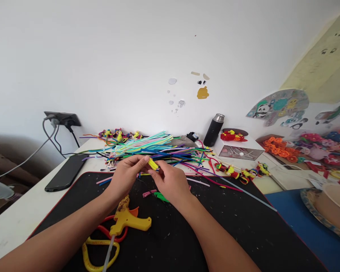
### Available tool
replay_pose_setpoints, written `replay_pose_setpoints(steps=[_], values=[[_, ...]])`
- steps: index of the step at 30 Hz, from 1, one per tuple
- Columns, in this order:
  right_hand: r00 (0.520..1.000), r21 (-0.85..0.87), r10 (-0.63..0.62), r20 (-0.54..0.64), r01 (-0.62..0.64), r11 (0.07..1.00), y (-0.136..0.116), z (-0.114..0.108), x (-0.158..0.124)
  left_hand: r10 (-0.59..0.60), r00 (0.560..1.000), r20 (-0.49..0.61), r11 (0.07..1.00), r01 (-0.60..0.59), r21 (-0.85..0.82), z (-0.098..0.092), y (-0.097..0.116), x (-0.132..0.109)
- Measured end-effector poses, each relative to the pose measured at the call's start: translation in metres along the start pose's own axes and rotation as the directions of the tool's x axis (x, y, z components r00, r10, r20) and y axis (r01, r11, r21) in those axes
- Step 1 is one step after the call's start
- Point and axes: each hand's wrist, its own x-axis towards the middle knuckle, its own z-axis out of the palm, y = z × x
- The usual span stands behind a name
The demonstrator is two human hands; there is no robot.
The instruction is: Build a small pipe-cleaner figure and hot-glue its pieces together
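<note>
Between the fingertips of both hands is a short yellow bundle of pipe cleaners [152,164], held above the black mat [221,226]. My left hand [128,172] pinches its left side, thumb and forefinger closed. From the right, my right hand [171,181] grips the other end with thumb and curled fingers. Just below the hands lie a small pink bundle [149,193] and a green bundle [161,197] of pipe cleaners. A yellow glue gun [130,220] with a glue stick in it rests under my left forearm, on red and yellow scissors handles [87,257].
Behind the mat spreads a heap of coloured pipe cleaners [150,145]. A phone [65,173] lies at the left. Along the wall stand a black flask [214,130] and a white box [238,148]. Small finished figures [245,173] lie at the right. A long glue stick [257,199] crosses the mat.
</note>
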Motion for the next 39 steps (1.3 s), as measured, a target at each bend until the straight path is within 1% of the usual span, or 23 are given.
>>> replay_pose_setpoints(steps=[4, 8, 12, 15, 18, 20, 22, 24, 26, 30, 35, 39], values=[[0.999, -0.109, -0.015, 0.044, 0.019, 0.994, -0.002, -0.002, 0.000, -0.005, 1.000, 0.007, 1.000, 0.005, 0.018, 0.000, -0.002, 0.001], [0.998, -0.138, -0.035, 0.060, 0.043, 0.990, -0.001, -0.002, 0.001, 0.007, 1.000, 0.020, 0.998, -0.008, 0.055, 0.000, -0.002, 0.000], [0.997, -0.145, -0.024, 0.070, 0.034, 0.989, -0.001, -0.001, 0.001, -0.007, 1.000, 0.028, 1.000, 0.006, 0.014, 0.001, -0.002, -0.001], [0.998, -0.062, 0.005, 0.060, -0.001, 0.998, 0.000, -0.001, 0.001, -0.012, 1.000, 0.021, 1.000, 0.012, 0.012, 0.000, -0.002, 0.000], [0.996, 0.172, 0.048, 0.072, -0.060, 0.983, 0.002, 0.000, 0.002, -0.005, 1.000, 0.002, 1.000, 0.005, 0.010, 0.000, -0.003, 0.001], [0.988, 0.381, 0.099, 0.119, -0.137, 0.914, 0.004, 0.002, 0.002, 0.008, 1.000, -0.019, 1.000, -0.008, 0.008, 0.000, -0.003, 0.001], [0.969, 0.573, 0.156, 0.191, -0.239, 0.784, 0.005, 0.005, 0.003, 0.028, 0.999, -0.037, 0.999, -0.027, 0.021, 0.000, -0.004, 0.000], [0.947, 0.694, 0.190, 0.258, -0.319, 0.645, 0.006, 0.009, 0.004, 0.053, 0.997, -0.047, 0.998, -0.051, 0.039, -0.001, -0.004, -0.001], [0.935, 0.747, 0.199, 0.295, -0.355, 0.562, 0.005, 0.011, 0.005, 0.071, 0.996, -0.052, 0.996, -0.068, 0.059, -0.002, -0.003, -0.002], [0.926, 0.784, 0.191, 0.325, -0.376, 0.494, 0.002, 0.013, 0.006, 0.078, 0.996, -0.045, 0.993, -0.073, 0.090, -0.003, -0.003, -0.004], [0.918, 0.830, 0.189, 0.348, -0.396, 0.393, 0.002, 0.014, 0.007, 0.073, 0.997, -0.031, 0.995, -0.070, 0.075, -0.001, -0.003, -0.005], [0.915, 0.843, 0.192, 0.354, -0.402, 0.359, 0.004, 0.016, 0.007, 0.043, 0.999, -0.031, 0.999, -0.042, 0.030, 0.001, -0.003, -0.006]])
